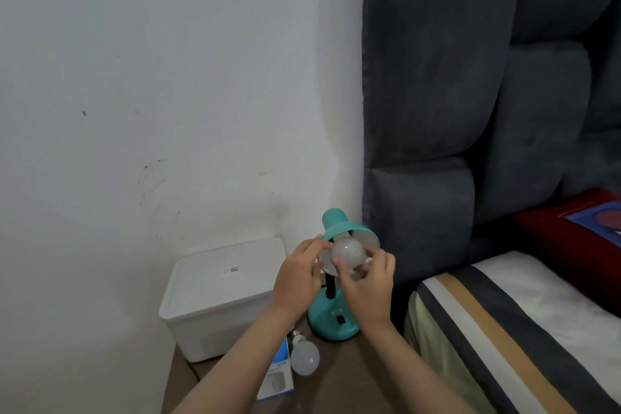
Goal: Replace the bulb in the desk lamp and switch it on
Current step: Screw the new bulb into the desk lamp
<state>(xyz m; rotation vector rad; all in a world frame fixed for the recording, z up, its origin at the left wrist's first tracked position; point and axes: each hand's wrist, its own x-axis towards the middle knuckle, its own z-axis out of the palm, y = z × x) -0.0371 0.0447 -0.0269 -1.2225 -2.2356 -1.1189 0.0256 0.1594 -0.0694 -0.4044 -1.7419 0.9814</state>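
A teal desk lamp (331,321) stands on a brown bedside table (339,376), its shade (339,227) tilted toward me. A frosted white bulb (347,251) sits in the mouth of the shade. My right hand (368,289) has its fingers wrapped around that bulb from below and the right. My left hand (297,279) grips the left rim of the shade. A second white bulb (304,357) lies loose on the table in front of the lamp base, beside a blue and white bulb box (277,376). A black switch (341,319) shows on the lamp base.
A white lidded plastic box (218,296) stands left of the lamp against the white wall. A dark grey padded headboard (470,94) rises on the right, with a striped mattress (504,329) below it and a red item (578,232) at the far right.
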